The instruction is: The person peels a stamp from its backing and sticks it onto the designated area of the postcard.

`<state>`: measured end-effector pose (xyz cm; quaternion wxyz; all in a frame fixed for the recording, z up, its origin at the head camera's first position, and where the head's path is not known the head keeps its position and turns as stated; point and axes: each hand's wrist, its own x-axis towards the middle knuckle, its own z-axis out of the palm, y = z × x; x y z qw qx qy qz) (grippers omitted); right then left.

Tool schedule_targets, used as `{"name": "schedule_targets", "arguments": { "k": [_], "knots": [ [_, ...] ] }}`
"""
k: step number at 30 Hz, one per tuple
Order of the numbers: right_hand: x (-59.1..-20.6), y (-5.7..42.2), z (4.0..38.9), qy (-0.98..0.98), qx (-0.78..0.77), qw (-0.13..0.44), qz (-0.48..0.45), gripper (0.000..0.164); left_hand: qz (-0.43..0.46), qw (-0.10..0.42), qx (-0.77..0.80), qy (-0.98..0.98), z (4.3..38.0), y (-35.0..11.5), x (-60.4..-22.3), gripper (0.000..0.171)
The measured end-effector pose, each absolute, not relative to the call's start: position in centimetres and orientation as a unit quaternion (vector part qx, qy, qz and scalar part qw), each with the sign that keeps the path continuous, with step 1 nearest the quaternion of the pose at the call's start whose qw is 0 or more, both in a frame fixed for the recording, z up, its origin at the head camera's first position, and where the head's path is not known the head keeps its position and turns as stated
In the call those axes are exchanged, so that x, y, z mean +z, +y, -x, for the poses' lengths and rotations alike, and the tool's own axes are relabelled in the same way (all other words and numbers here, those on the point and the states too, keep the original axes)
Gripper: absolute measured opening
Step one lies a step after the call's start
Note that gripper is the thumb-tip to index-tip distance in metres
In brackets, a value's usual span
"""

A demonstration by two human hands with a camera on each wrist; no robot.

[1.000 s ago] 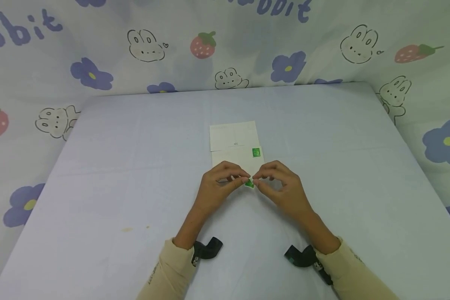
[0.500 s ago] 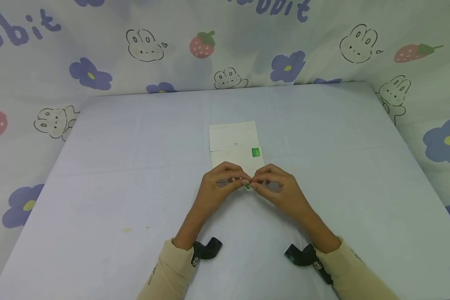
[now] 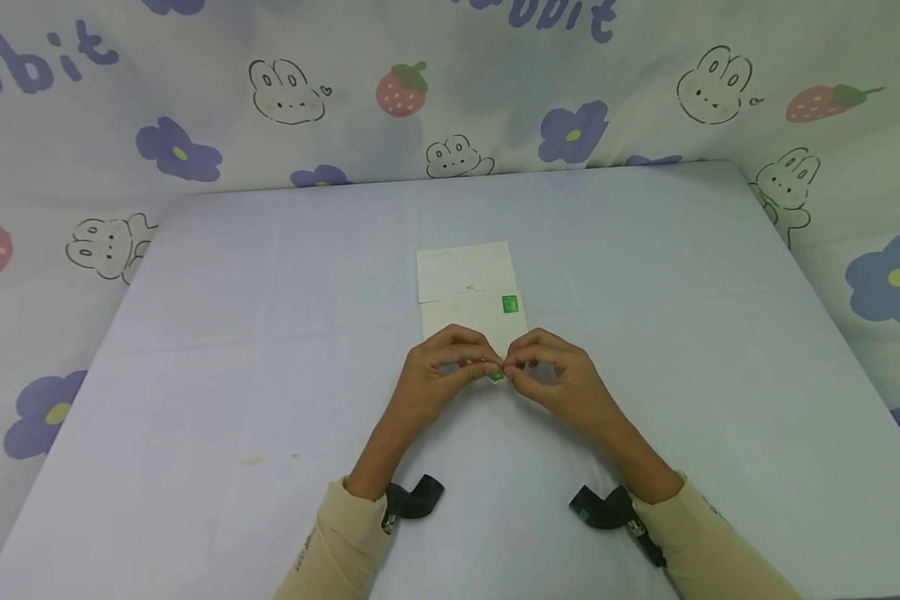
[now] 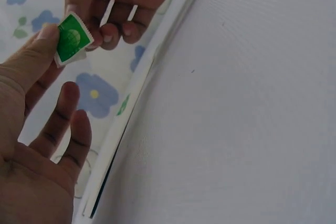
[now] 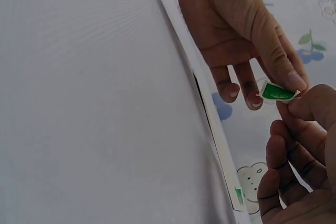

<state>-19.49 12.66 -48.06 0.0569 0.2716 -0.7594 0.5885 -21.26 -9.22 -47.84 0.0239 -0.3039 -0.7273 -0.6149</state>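
A small green stamp [image 4: 73,38] with a white perforated edge is pinched between the thumb and index finger of my left hand [image 3: 442,362]. My right hand [image 3: 558,375] meets it fingertip to fingertip and pinches the stamp's corner, as the right wrist view shows. Part of the stamp is covered by the fingers. In the left wrist view a pale layer shows behind its lower edge. Just beyond the hands lies a white envelope-like paper [image 3: 465,317] with another green stamp [image 3: 510,304] at its right; my hands hide its near edge.
A second white paper panel [image 3: 467,271] with small print adjoins the first at its far side. A white cloth covers the table [image 3: 270,275], with small yellowish marks [image 3: 253,460] at left. A patterned curtain [image 3: 495,83] hangs behind.
My right hand has come slightly nearer to the left, closing the small gap between the fingertips at the stamp. Less of the held stamp shows in the head view.
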Motion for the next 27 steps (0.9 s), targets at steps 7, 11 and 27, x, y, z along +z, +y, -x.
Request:
{"name": "schedule_targets", "arguments": {
  "k": [7,11,27],
  "knots": [
    [-48.2,12.8,19.5,-0.752,0.597,0.046,-0.274,0.023,0.282,0.026,-0.612,-0.738,21.2,-9.2,-47.5,0.014],
    [-48.2,12.7,19.5,-0.757,0.588,0.059,-0.281,0.027,0.254,0.022,-0.612,-0.748,21.2,-9.3,-47.4,0.012],
    [-47.5,12.5,19.9,-0.821,0.354,0.357,-0.270,0.012,0.236,0.051,-0.590,-0.770,20.7,-8.2,-47.5,0.008]
  ]
}}
